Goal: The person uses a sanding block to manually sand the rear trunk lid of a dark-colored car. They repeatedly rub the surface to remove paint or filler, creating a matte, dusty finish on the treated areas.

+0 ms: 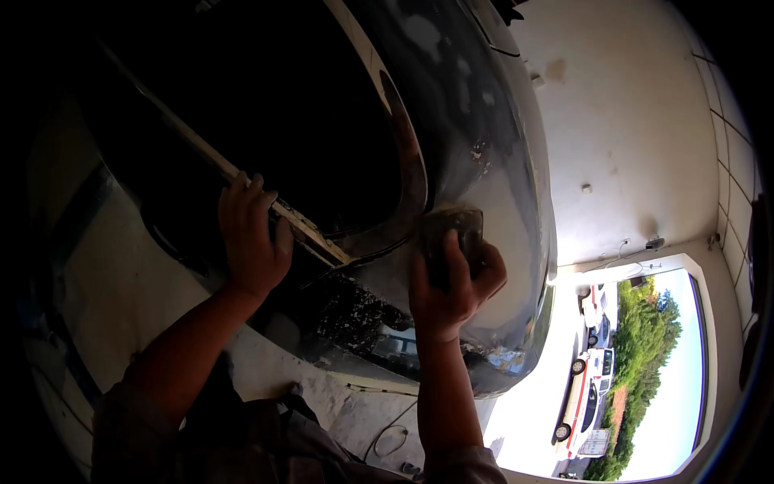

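A dark car body with dull, sanded-looking grey and pale patches fills the middle of the view. My right hand presses a dark, squarish sanding block flat on the panel, just right of the window opening's lower corner. Its fingers lie over the block and hide part of it. My left hand hooks its fingers over the light strip along the window's lower edge, thumb on the near side. Below the strip, the paint is black with pale flecks.
A pale wall with small fittings stands to the right. Through a large opening, parked vehicles and green trees appear tilted. On the pale floor below, a thin cable lies in a loop.
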### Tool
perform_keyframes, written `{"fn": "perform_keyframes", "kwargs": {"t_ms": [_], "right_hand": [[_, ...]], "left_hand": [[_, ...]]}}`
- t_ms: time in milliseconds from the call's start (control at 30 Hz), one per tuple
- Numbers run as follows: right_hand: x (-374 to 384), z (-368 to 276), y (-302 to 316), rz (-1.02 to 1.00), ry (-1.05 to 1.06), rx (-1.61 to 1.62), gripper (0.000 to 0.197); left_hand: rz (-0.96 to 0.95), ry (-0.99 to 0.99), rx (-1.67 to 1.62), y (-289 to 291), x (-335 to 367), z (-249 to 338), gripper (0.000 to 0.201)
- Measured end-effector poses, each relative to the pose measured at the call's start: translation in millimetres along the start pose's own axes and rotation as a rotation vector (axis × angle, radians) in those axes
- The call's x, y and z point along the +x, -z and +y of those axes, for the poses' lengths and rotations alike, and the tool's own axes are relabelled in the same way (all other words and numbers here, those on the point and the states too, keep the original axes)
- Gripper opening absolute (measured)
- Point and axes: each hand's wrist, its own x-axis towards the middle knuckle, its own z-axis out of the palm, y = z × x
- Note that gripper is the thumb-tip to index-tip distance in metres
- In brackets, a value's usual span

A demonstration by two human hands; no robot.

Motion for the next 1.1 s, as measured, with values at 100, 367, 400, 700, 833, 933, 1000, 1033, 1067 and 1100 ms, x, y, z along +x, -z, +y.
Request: {"fn": "perform_keyframes", "kwargs": {"t_ms": [100, 367, 400, 700, 833, 933, 1000, 1033, 1067, 1100], "right_hand": [[-13, -1, 7, -0.037, 0.036, -0.02, 0.05], [81, 10, -21, 0.088, -0.031, 0.018, 0.05], [45, 0, -15, 0.068, -0.023, 0.03, 0.051], [129, 35, -17, 0.03, -0.084, 0.115, 0.053], [107, 36, -22, 0.068, 0.027, 0.032, 0.051], [31, 8, -9, 0.006, 0.039, 0.077, 0.05], [-14, 2, 1, -0.08, 0.088, 0.017, 0.05], [-32, -2, 10, -0.156, 0.153, 0.0, 0.049], [-48, 1, 16, -0.191, 0.189, -0.025, 0.048], [-49, 1, 17, -0.221, 0.227, -0.045, 0.048]], "left_hand": [[-0.024, 0.006, 0.003, 0, -3, 0, 0.043], [-0.029, -0.02, 0.017, -8, -6, -3, 0.044], [-0.029, -0.011, 0.015, -7, -3, -4, 0.044], [0.003, -0.048, -0.032, -11, -3, 2, 0.045], [-0.023, -0.052, -0.002, -6, -4, -2, 0.044], [-0.036, -0.045, 0.005, -1, -3, -5, 0.043], [-0.041, -0.037, -0.011, -1, -3, -4, 0.043], [-0.036, -0.033, -0.019, -1, -2, -4, 0.043], [-0.029, -0.029, -0.033, -3, -2, -2, 0.044], [-0.016, -0.027, -0.04, -6, -1, -1, 0.044]]}}
